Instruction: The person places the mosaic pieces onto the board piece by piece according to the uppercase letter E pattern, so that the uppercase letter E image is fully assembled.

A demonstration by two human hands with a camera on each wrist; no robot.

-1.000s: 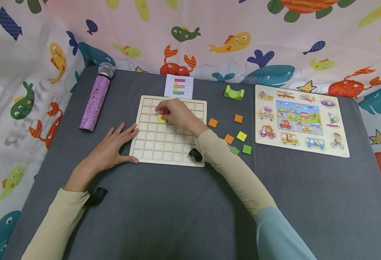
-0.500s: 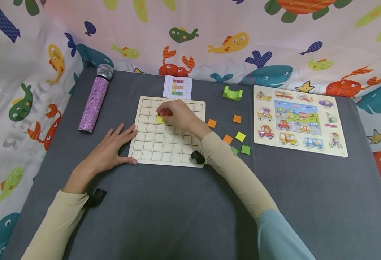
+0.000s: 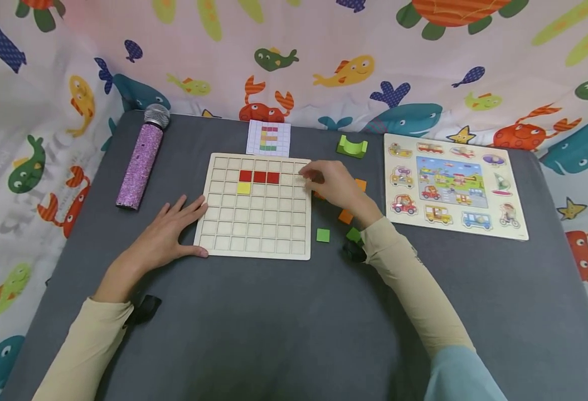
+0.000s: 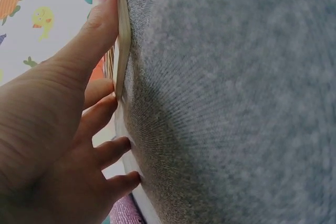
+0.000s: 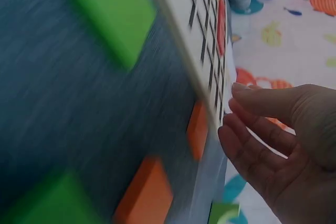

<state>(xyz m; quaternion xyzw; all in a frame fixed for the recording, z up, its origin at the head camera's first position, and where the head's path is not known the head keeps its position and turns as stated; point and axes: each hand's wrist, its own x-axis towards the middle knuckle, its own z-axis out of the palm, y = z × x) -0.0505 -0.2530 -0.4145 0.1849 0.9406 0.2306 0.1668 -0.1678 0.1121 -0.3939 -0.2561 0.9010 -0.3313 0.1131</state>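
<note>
3 red tiles (image 3: 260, 177) sit on the board (image 3: 272, 229), whose edge the splayed left grip (image 3: 165, 233) touches, likely to steady it, while the relaxed right grip (image 3: 335, 186) looks empty.

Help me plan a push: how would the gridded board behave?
The gridded board is probably stiff, given its straight, wooden-looking edge. Lying flat, it would likely slide rather than tip. The left hand at its edge may resist.
</note>
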